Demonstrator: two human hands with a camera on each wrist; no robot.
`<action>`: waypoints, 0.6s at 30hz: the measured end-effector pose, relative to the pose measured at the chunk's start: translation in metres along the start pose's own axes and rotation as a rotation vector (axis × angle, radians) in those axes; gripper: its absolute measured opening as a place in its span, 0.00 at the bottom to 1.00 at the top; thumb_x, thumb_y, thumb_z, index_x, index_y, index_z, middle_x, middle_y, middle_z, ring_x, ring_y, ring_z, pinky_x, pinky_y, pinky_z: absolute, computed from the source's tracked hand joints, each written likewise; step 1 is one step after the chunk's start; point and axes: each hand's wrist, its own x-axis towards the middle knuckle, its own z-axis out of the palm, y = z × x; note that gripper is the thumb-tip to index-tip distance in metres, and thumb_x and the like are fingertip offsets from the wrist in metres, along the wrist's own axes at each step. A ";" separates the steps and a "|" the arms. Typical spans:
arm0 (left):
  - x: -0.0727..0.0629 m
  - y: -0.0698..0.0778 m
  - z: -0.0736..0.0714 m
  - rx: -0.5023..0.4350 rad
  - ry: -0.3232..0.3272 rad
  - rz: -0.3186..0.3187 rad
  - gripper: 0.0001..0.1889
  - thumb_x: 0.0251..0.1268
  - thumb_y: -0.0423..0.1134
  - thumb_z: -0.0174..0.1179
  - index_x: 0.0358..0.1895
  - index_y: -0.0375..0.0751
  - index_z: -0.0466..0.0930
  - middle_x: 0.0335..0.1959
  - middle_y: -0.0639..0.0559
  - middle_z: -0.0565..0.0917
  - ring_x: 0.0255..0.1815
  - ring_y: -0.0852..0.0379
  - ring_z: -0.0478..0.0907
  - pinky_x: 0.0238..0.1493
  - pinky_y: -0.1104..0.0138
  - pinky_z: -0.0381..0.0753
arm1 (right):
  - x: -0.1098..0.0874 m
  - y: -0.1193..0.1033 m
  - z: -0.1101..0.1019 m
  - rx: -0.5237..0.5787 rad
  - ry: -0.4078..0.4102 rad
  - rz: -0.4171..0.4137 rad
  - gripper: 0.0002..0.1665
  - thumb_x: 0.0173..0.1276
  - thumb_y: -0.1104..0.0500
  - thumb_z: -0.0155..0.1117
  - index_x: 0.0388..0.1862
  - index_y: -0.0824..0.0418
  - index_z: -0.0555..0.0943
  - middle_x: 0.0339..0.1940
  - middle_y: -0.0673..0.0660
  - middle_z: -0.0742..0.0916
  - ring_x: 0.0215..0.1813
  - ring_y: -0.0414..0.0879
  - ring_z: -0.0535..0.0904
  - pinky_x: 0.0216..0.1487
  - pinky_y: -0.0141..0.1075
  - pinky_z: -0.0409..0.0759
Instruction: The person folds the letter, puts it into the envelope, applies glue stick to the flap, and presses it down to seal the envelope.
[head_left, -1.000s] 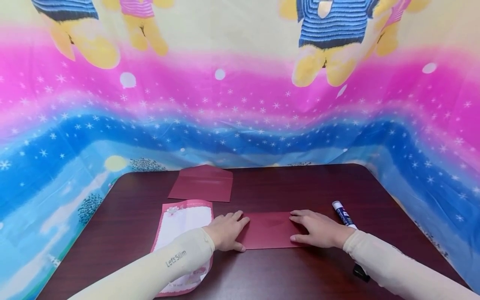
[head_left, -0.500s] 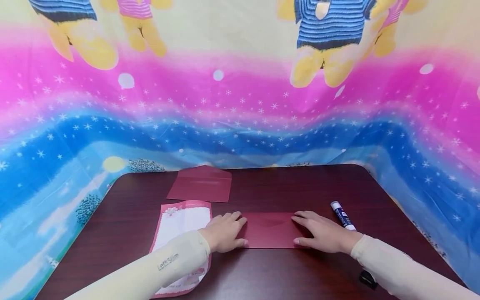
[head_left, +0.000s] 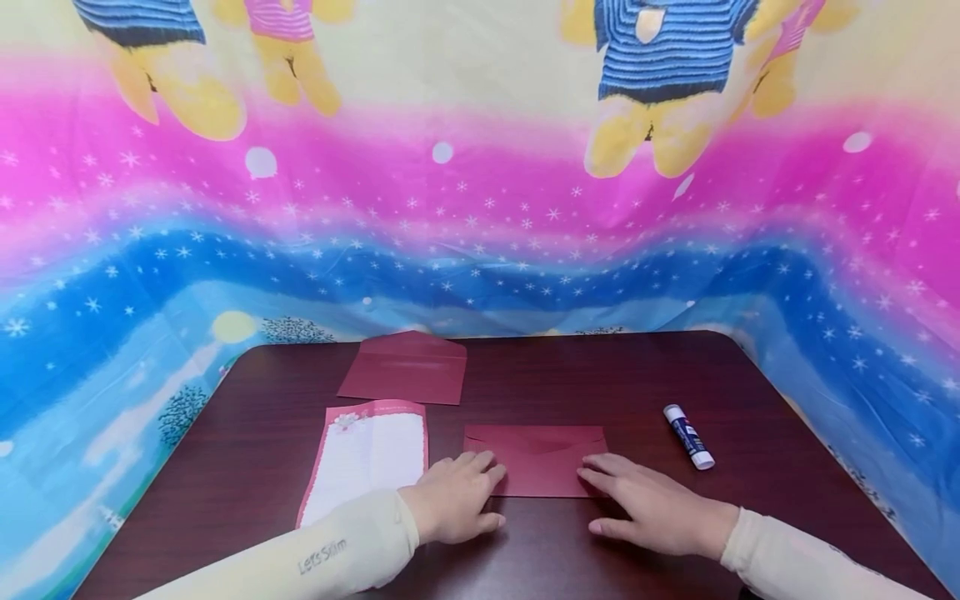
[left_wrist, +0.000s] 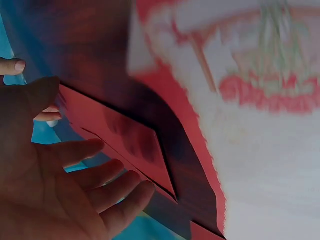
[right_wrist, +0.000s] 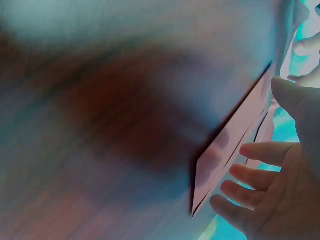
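A dark red envelope (head_left: 543, 467) lies on the table with its flap folded down along the far side. Over its left end hovers my left hand (head_left: 457, 500), fingers extended and loosely spread. My right hand (head_left: 663, 510) is at the opposite end, its fingers relaxed and thumb apart. Both wrist views show fingers just over the envelope (left_wrist: 135, 137), casting shadows on it, with nothing held. Whether any fingertip still touches it, I cannot tell. A sheet of letter paper (head_left: 367, 457) with a red border sits beside my left hand, partly hidden under the sleeve.
Behind the letter paper lies another red envelope (head_left: 405, 380), its pointed flap unfolded toward the back. A glue stick (head_left: 688, 438) rests right of my right hand. The dark wooden table (head_left: 570, 379) meets a printed curtain (head_left: 480, 208) at its far edge.
Both hands have drawn back toward the near side from the envelope's ends, uncovering its far corners and flap edge. The right forearm has moved off the glue stick. The envelope stays in place.
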 end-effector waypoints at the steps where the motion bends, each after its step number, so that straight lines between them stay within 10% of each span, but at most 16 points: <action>1: -0.002 0.001 0.000 0.000 -0.005 0.000 0.35 0.65 0.62 0.62 0.71 0.49 0.72 0.74 0.48 0.73 0.73 0.49 0.71 0.67 0.53 0.76 | -0.001 -0.002 0.001 -0.004 0.002 -0.013 0.41 0.73 0.33 0.57 0.73 0.59 0.72 0.75 0.59 0.74 0.75 0.55 0.71 0.68 0.54 0.75; 18: -0.007 0.010 0.010 0.074 -0.038 -0.004 0.38 0.63 0.66 0.61 0.70 0.47 0.74 0.71 0.51 0.74 0.69 0.53 0.74 0.64 0.57 0.79 | 0.000 -0.018 0.019 -0.135 0.030 -0.069 0.42 0.73 0.32 0.55 0.71 0.62 0.74 0.72 0.62 0.77 0.72 0.59 0.74 0.67 0.53 0.76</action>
